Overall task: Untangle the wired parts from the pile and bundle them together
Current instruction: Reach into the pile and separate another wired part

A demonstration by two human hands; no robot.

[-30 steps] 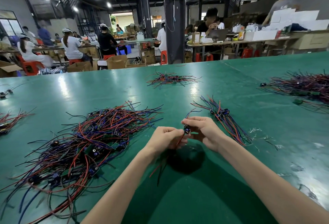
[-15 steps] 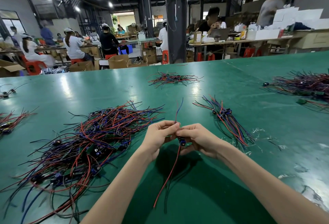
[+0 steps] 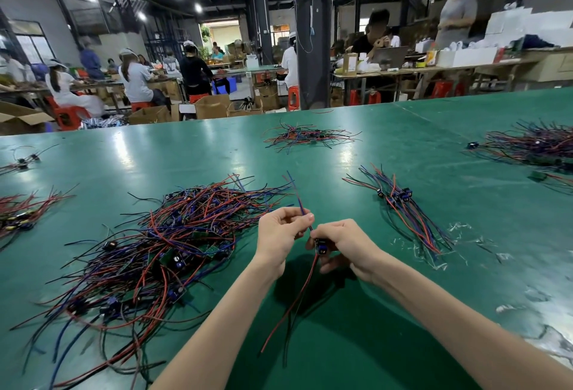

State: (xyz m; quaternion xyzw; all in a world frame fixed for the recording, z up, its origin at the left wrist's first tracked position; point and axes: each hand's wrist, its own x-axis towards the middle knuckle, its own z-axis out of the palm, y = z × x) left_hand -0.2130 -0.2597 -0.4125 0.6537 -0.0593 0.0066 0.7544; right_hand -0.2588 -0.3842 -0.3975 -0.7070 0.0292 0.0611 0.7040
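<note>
A tangled pile of red, blue and black wired parts lies on the green table to my left. Between my hands is one wired part, a small blue and black component. My right hand grips that component, while its red and black wires hang down toward me. My left hand pinches its blue wires, which point up and away. A sorted bundle of wired parts lies to the right of my hands.
More wire heaps lie at the table's far middle, far right and left edge. White scraps are scattered near the sorted bundle. Beyond the table, people sit at benches among cardboard boxes, and a dark pillar stands there.
My hands have risen and drawn the part out straight. Its blue wires now stand up from my left hand, and the red and black wires trail down below my right hand.
</note>
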